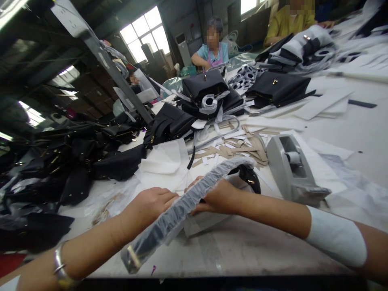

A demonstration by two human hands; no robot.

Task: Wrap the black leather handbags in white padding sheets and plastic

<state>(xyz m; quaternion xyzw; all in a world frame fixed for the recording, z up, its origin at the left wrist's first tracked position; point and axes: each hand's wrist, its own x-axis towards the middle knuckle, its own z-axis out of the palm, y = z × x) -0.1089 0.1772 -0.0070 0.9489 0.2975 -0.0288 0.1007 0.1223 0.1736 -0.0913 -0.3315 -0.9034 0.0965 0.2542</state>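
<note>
A long dark strap in crinkled clear plastic runs diagonally in front of both hands, its gold-coloured metal end near the table's front edge. My left hand is beside the strap, its fingertips hidden behind it. My right hand reaches behind the strap, fingers bent around something I cannot make out. A black bag part with a gold fitting and pale wrapping shows beyond my right wrist. White paper sheets lie beyond my left hand.
A grey tape dispenser stands right of my hands. Brown and white paper strips lie ahead. Black bags fill the far side, with more heaped at left. Two people sit across the table.
</note>
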